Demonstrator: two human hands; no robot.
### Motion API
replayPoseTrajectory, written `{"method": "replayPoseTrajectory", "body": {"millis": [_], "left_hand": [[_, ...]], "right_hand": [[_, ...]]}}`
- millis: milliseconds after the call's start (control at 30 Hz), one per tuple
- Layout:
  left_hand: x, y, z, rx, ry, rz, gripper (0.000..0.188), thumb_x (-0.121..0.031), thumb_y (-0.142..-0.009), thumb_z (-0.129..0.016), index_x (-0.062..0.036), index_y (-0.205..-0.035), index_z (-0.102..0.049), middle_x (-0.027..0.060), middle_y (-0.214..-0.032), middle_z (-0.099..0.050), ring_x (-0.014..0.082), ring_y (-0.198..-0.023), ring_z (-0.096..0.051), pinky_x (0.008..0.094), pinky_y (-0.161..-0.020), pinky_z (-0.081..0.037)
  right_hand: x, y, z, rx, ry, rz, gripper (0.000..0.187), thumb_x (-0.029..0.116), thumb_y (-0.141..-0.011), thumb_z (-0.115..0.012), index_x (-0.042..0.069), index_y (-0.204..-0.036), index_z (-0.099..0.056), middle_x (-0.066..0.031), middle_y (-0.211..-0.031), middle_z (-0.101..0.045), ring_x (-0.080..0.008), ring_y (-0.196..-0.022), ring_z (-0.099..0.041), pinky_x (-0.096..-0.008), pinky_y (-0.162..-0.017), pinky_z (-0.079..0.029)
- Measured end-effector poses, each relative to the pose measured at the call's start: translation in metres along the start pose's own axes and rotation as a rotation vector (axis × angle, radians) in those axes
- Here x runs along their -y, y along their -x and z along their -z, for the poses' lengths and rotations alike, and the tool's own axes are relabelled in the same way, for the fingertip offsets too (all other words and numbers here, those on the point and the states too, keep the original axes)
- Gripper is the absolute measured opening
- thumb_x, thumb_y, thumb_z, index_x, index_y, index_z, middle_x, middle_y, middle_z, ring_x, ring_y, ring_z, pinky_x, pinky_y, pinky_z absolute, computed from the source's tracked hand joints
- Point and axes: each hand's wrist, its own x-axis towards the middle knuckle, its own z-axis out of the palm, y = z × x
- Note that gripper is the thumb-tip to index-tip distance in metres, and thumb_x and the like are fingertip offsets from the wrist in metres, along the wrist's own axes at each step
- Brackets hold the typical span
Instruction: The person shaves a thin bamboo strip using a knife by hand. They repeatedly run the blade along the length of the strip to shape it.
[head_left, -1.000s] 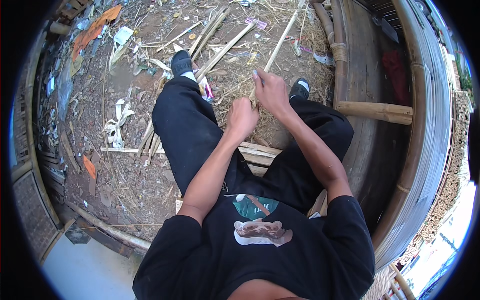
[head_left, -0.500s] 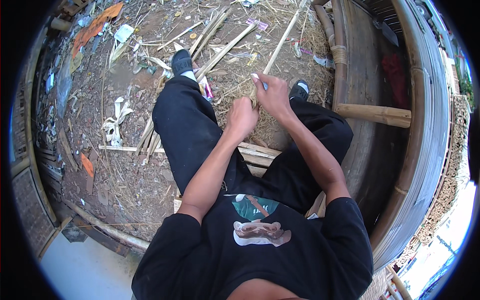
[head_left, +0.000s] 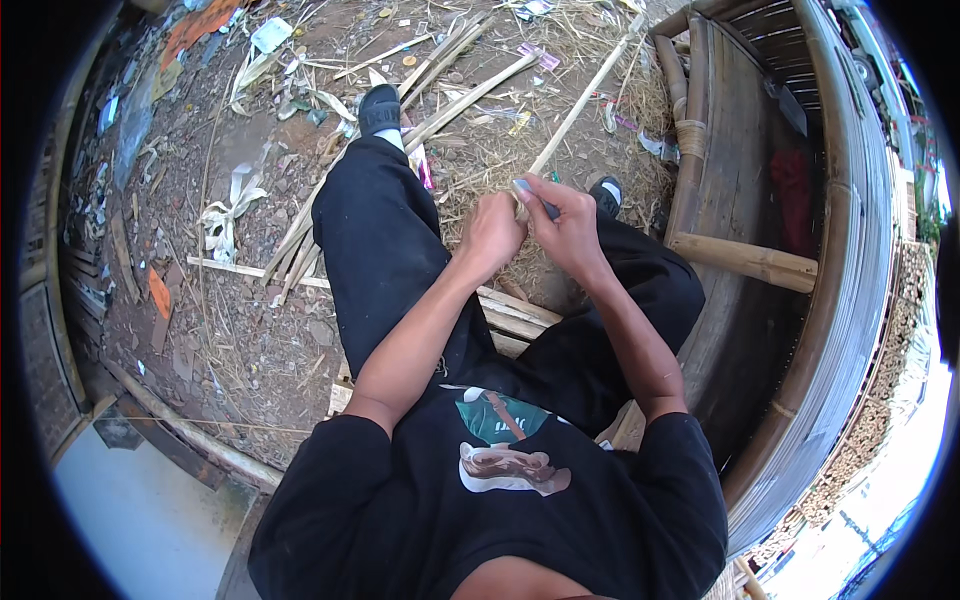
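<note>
A long pale bamboo strip runs from the far right down to my hands, its near end between them. My left hand is closed around that end, knuckles up, above the gap between my knees. Right beside it, my right hand is closed on a small grey blade-like piece that shows between thumb and fingers. A whitish bit sits at its tip, against the strip. Fingers cover most of this piece, so its full shape cannot be made out.
Split bamboo pieces lie by my left foot, and more strips lie beside my left leg. Litter and straw cover the ground. To my right stands a bamboo-framed wooden structure with a crossbar; a knife-like blade hangs there.
My hands have drawn closer together and slightly lower, the right one turning so the grey piece shows more. The view has shifted a little.
</note>
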Motion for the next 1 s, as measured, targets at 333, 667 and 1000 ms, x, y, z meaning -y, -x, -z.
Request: {"method": "replayPoseTrajectory", "body": {"millis": [333, 667, 1000], "left_hand": [[0.004, -0.001, -0.003, -0.019, 0.065, -0.085, 0.018, -0.009, -0.077, -0.060, 0.0050, -0.087, -0.063, 0.0291, -0.073, -0.060, 0.0441, -0.078, -0.061, 0.0488, -0.067, -0.048], [-0.014, -0.001, 0.012, 0.168, 0.103, 0.091, 0.039, -0.035, -0.081, -0.070, 0.0034, -0.078, -0.064, 0.0115, -0.060, -0.060, 0.0182, -0.055, -0.059, 0.0350, -0.054, -0.045], [-0.011, 0.000, 0.008, 0.161, 0.192, 0.077, 0.041, -0.036, -0.081, -0.070, 0.0046, -0.079, -0.064, 0.0093, -0.059, -0.058, 0.0141, -0.055, -0.053, 0.0341, -0.054, -0.043]], "right_hand": [[-0.003, 0.014, 0.004, 0.019, 0.017, 0.084, 0.020, 0.001, -0.083, -0.066, -0.003, -0.102, -0.067, -0.0148, -0.072, -0.065, -0.0159, -0.060, -0.061, -0.0271, -0.056, -0.046], [-0.064, -0.044, 0.037, -0.072, 0.065, -0.115, 0.042, 0.008, -0.092, -0.057, 0.014, -0.133, -0.053, 0.0037, -0.068, -0.052, -0.0025, -0.057, -0.044, -0.0229, -0.053, -0.042], [-0.071, -0.061, 0.038, -0.171, 0.150, -0.008, 0.038, 0.006, -0.090, -0.053, 0.023, -0.122, -0.063, -0.0073, -0.061, -0.058, -0.0098, -0.055, -0.055, -0.0285, -0.058, -0.046]]}}
